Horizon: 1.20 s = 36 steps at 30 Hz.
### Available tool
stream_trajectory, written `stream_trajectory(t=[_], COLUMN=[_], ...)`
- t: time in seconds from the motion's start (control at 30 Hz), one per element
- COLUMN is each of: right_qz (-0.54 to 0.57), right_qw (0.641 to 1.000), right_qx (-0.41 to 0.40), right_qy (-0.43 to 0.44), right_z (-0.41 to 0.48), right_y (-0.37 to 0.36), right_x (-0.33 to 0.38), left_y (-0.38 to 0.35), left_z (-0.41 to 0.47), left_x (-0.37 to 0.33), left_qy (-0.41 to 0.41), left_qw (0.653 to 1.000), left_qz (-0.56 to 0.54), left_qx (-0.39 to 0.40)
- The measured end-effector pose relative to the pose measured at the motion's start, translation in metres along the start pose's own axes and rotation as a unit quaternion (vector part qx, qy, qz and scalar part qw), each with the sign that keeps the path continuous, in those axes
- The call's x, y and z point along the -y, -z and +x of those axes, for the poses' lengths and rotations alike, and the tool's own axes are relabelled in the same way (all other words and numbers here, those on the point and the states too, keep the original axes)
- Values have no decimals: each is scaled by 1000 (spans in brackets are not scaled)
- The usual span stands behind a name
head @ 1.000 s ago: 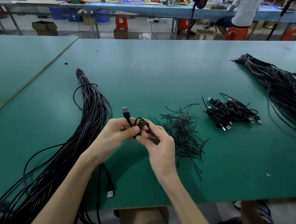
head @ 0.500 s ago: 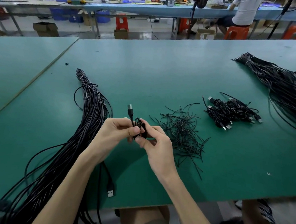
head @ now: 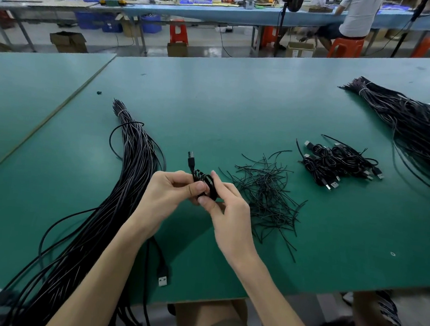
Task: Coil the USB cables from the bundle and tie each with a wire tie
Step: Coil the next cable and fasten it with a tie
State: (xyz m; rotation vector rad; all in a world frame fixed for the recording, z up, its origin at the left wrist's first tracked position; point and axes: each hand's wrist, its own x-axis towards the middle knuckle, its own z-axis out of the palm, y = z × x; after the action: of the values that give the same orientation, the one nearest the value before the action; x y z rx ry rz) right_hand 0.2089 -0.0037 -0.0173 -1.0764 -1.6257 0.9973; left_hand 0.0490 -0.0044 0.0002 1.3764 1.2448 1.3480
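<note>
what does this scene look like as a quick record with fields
setting: green table
left hand: grips coiled cable
right hand: pinches the same coil
plug: sticks up above the coil
tie on coil: cannot tell
cable bundle: left of the hands, runs off the near edge
wire ties: loose pile right of the hands
finished coils: heap beyond the ties
second bundle: far right
</note>
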Motion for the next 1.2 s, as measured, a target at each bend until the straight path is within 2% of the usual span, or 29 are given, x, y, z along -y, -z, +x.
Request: stream_trajectory(t=[0.2, 0.53, 0.77, 1.0, 1.2], right_qz=[-49, -110, -59, -65, -56], right_qw=[998, 993, 997, 997, 998], right_qx=[39, 34, 43, 41, 26], right_qy=[-6, -11, 17, 29, 31], right_z=[-1, -4, -5, -5, -5], right_y=[-3, -6, 0, 0, 0], right_x=[2, 5, 9, 9, 12], left_y=[-4, -7, -6, -4, -4], left_z=[-1, -3, -4, -3, -2], left_x=[-2, -3, -2, 3, 3], left_qy=[-8, -6, -12, 28, 76], left_qw=[1000, 999, 999, 997, 984], left_qz=[-3, -7, -21, -67, -139], left_qx=[-29, -43, -24, -28, -77])
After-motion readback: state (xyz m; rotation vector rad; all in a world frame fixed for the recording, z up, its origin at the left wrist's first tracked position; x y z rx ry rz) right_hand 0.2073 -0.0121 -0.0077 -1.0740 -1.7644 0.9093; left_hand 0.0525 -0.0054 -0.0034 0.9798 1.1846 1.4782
